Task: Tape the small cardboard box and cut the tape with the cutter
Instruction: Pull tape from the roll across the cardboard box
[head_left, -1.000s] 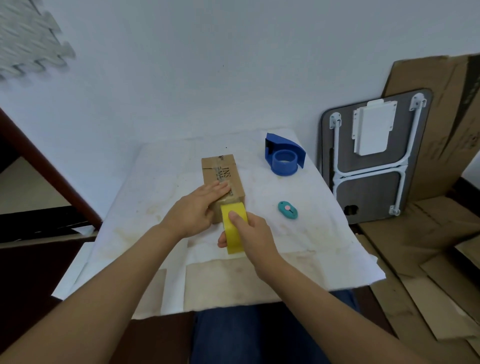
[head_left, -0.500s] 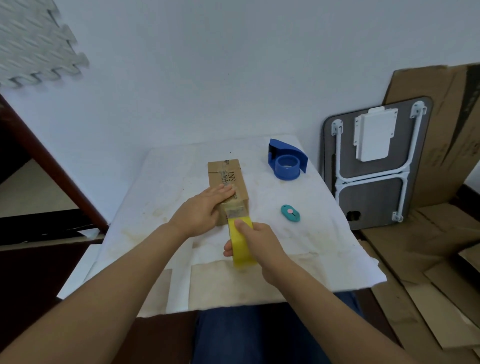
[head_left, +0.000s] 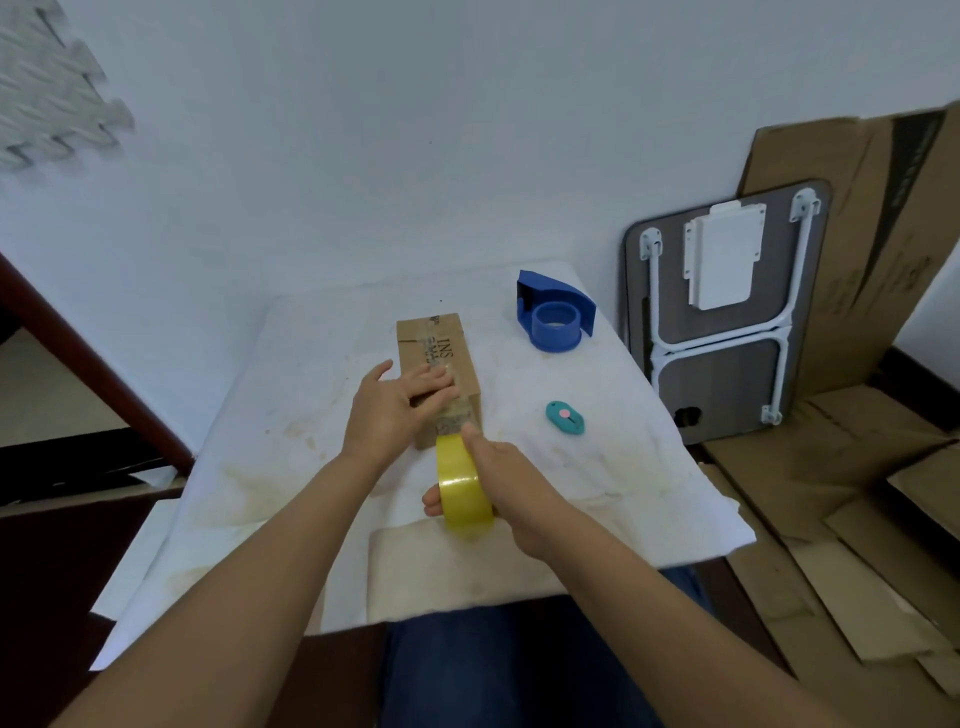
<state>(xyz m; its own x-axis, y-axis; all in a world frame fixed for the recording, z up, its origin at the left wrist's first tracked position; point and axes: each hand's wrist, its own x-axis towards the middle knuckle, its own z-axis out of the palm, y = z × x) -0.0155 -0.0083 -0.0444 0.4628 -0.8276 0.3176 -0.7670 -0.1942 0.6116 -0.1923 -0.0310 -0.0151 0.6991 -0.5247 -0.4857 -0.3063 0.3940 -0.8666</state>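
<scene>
A small brown cardboard box (head_left: 441, 348) lies lengthwise on the white-covered table (head_left: 597, 467). My left hand (head_left: 395, 410) rests flat on the near part of its top, fingers spread over the tape strip. My right hand (head_left: 509, 478) grips a yellow tape roll (head_left: 462, 483) just in front of the box's near end, with a short stretch of tape running up onto the box. A small teal cutter (head_left: 565, 417) with a pink button lies on the table to the right of the box, untouched.
A blue tape dispenser (head_left: 553, 317) stands at the back right of the table. A folded grey table (head_left: 727, 322) leans on the wall to the right, with flattened cardboard (head_left: 857, 509) on the floor. My legs are under the near table edge.
My right hand has drawn the yellow roll down and toward me, away from the box's near end. My left hand's fingers have spread flatter on the box top.
</scene>
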